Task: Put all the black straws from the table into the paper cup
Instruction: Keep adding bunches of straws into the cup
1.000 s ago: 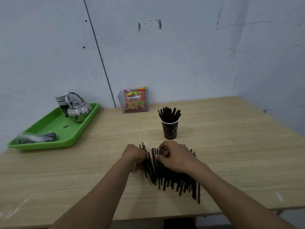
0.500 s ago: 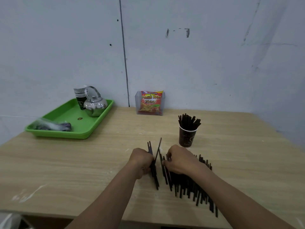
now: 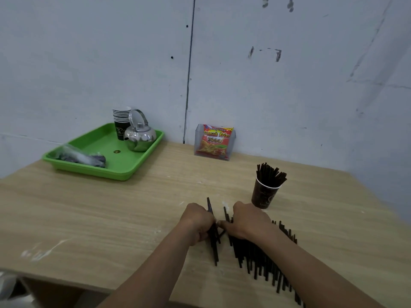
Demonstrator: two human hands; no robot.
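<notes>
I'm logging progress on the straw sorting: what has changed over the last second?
The left hand has drawn a small bundle of straws leftward, out of the pile, and grips it. The right hand stays on the pile. The paper cup and green tray have not moved.

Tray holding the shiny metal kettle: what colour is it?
Bright green; the plastic tray shows best in the head view.
</notes>
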